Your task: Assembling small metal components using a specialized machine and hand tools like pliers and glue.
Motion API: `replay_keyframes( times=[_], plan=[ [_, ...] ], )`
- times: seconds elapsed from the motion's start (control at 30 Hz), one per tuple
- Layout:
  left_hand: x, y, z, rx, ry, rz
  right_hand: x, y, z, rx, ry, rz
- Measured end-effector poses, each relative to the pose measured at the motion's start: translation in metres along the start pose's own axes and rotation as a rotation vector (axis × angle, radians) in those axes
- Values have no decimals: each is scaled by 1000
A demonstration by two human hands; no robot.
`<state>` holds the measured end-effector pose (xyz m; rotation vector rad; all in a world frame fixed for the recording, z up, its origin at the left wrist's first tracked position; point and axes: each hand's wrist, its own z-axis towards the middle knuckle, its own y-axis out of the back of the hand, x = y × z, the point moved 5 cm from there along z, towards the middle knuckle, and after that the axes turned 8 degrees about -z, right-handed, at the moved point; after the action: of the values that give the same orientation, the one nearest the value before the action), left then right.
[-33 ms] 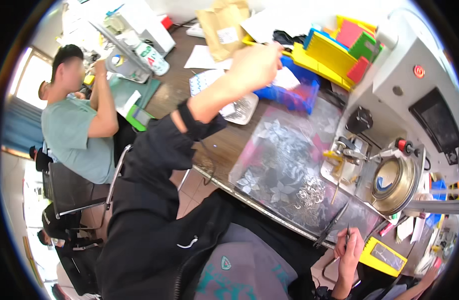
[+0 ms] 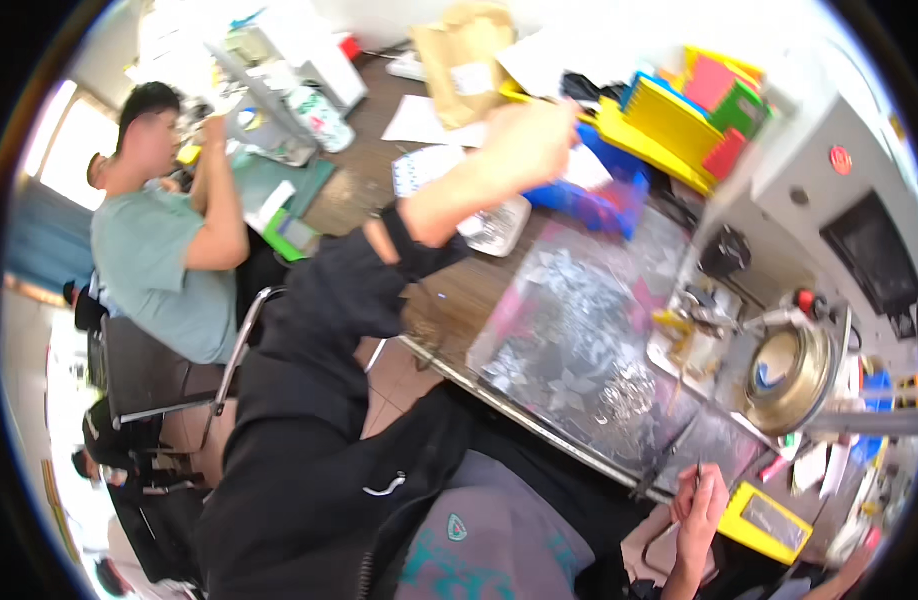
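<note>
My left arm reaches across the table, and my left hand is over the near side of a blue plastic bin. Motion smears its fingers, so whether they hold anything is unclear. My right hand is closed around a thin dark pointed tool, perhaps tweezers, at the table's front edge. A heap of small silvery metal pieces lies on a transparent patterned mat between my hands. Beside my left forearm stands a white tray of small metal parts.
A grey machine with a round brass-coloured dish stands on the right. Yellow bins and a paper bag are at the back. A yellow case lies near my right hand. Another person sits at the left.
The whole view has shifted slightly, so the table and my left arm appear a little farther right and lower. My right hand still grips the thin tool.
</note>
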<state>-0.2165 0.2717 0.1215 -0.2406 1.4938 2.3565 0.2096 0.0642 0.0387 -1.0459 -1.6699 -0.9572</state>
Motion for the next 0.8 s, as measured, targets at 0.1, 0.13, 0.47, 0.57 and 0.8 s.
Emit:
replay_keyframes(
  times=[0.1, 0.13, 0.47, 0.57, 0.8],
  plan=[
    [-22, -24, 3, 50, -181, 84, -93, 61, -26, -214, -161, 2],
    [-36, -26, 2, -83, -182, 90, -69, 55, -29, -279, -3, -135],
    [-95, -17, -67, 140, -93, -201, -16, 38, -16, -543, 281, -913],
    [-116, -47, -88, 278, -182, -234, -7, 34, -16, -631, 200, -1071],
    [-157, -96, -110, 250, -241, -387, -15, 39, -15, -790, 404, -1202]
  ],
)
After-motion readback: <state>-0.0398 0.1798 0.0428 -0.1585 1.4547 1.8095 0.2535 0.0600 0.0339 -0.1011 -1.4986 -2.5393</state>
